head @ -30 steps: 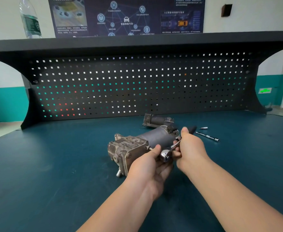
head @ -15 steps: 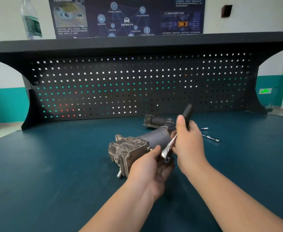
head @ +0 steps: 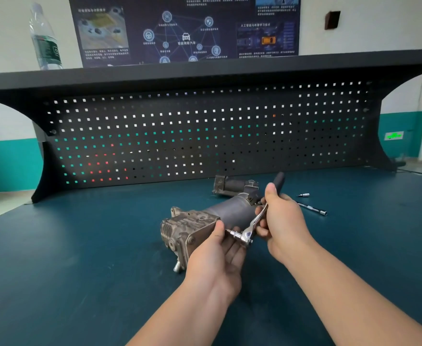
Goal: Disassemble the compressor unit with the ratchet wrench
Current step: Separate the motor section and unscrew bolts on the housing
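Ratchet wrench gripped by right hand, left hand holding its head, fastener hidden

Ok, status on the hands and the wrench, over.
Right hand grips ratchet wrench handle. Left hand steadies socket end against compressor unit. Nothing blocking.
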Available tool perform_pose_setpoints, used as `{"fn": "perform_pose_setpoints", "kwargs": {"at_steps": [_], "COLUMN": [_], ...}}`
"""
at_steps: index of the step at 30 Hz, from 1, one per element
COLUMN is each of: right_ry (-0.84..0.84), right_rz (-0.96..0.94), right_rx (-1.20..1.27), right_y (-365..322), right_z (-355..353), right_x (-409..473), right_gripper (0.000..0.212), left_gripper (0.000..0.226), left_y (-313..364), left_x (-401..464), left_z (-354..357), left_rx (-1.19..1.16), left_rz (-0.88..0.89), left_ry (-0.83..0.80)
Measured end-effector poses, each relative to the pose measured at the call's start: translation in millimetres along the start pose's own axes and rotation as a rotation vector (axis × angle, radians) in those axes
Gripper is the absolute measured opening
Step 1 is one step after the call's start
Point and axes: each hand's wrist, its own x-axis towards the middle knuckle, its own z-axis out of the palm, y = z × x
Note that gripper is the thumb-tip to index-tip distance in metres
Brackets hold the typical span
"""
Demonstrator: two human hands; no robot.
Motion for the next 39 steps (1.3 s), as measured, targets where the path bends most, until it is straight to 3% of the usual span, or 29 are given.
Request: {"fn": "perform_pose_setpoints", "kwargs": {"at_steps": [8, 13, 16, 18, 21, 30, 32, 34, 37, 39], "right_ry": [0.033, 0.070, -0.186, -0.413, -0.616, -0.733, -0.732, -0.664, -0.380, -0.184], "right_rz": [-0.301, -0.129, 0.066, 0.151, 0.175, 0.178, 0.201, 0.267, 0.383, 0.411], "right_rx": [-0.114, 0.269, 0.416, 0.238, -0.067, -0.090, -0.073, -0.021, 0.030, -0.004], "right_y": [-10.8, -20.2, -31.5, -32.9, -25.6, -24.5, -24.2, -25.9, -30.2, -28.0], "right_z": [-4.1, -10.6, -18.0, -18.4, -15.5, -16.8, -15.8, -20.3, -47.4, -72.0], "right_x": [0.4, 0.2, 0.4, -3.0, -10.1, -11.9, -11.3, -1.8, 30.4, 52.1], "right_gripper": [0.038, 0.039, 0.032, 0.021, 0.025, 0.025, 0.023, 0.020, 0.022, 0.023], "left_gripper": [0.018, 0.019, 0.028, 0.034, 0.040, 0.038, 0.041, 0.046, 0.043, 0.036], "left_y": [-1.5, 8.1, 15.1, 15.1, 12.4, 13.9, 16.0, 22.7, 46.5, 65.5], "left_x": [-8.7, -5.2, -5.4, -7.1, -6.3, -5.2, -6.8, -7.4, -4.1, 2.7], "left_z": [5.2, 7.2, 9.7, 10.3, 9.8, 9.6, 10.1, 8.5, 0.1, -9.0], "left_rx": [0.043, 0.133, 0.151, 0.233, 0.373, 0.381, 0.438, 0.606, 0.899, 0.992], "left_rz": [0.034, 0.177, 0.190, 0.179, 0.252, 0.257, 0.284, 0.469, 0.945, 1.090], "left_ry": [-0.133, -0.185, -0.230, -0.260, -0.296, -0.363, -0.349, -0.310, -0.109, 0.006]}}
